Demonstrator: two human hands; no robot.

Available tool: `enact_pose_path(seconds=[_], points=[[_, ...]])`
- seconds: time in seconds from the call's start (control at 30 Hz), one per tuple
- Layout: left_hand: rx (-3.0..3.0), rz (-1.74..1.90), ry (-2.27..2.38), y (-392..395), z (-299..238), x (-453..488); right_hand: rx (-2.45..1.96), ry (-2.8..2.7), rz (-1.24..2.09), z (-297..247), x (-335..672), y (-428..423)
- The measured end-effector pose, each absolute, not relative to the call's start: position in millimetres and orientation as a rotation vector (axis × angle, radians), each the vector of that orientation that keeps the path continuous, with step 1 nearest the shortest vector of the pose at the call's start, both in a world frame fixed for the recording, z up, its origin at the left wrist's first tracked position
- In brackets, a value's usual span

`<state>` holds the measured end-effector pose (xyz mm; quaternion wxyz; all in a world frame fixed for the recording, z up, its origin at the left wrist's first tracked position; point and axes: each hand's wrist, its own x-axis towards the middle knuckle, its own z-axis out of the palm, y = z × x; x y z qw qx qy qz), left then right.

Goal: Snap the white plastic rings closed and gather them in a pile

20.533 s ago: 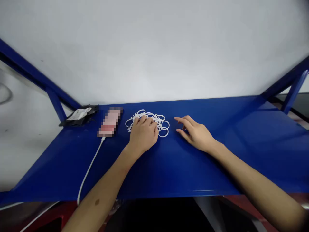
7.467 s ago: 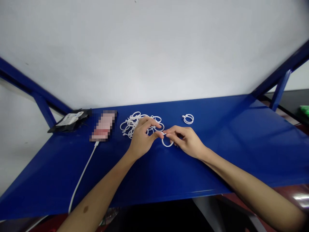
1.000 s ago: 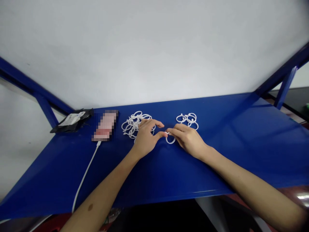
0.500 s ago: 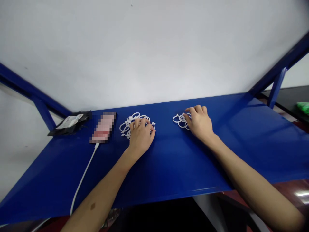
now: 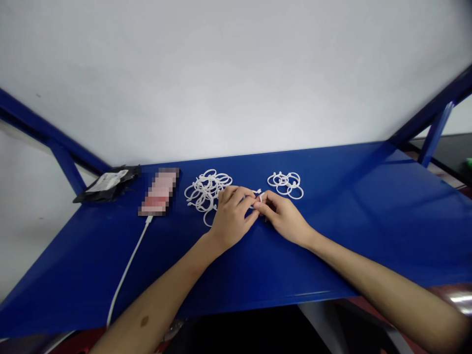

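Observation:
Just right of a loose pile of white plastic curtain rings [image 5: 206, 189], my left hand [image 5: 234, 211] is closed in a pinch on one white curtain ring [image 5: 250, 197]. Fingers of my right hand [image 5: 283, 215] pinch the same ring from the other side, and the fingertips of both hands nearly meet. Much of the held ring is hidden behind my fingers. A smaller group of white rings [image 5: 285, 183] lies on the blue table, beyond my right hand and apart from the pile.
On the left of the blue table [image 5: 332, 255] lies a pixelated phone [image 5: 159, 191] with a white cable [image 5: 127, 270] plugged in. Beside it sits a black package [image 5: 106, 184] with a white label. Blue frame bars [image 5: 437, 130] rise at both sides, before a pale wall [image 5: 236, 78].
My right hand has left the smaller ring group and moved left and nearer. My left hand has moved right off the pile. Both hands now hold one ring between them.

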<state>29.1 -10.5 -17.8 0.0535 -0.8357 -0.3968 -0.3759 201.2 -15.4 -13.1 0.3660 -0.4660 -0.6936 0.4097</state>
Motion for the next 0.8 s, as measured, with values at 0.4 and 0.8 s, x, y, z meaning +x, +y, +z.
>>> enact_pose_path(seconds=[0.4,0.8], points=[[-2.688,-1.457,-1.441,-5,-7,18,-1.056,-2.131,0.566,-15,211,-7],[-2.761,-1.426,-1.703,-3,-6,13,-0.841,-2.396,0.230,-16,215,-15]])
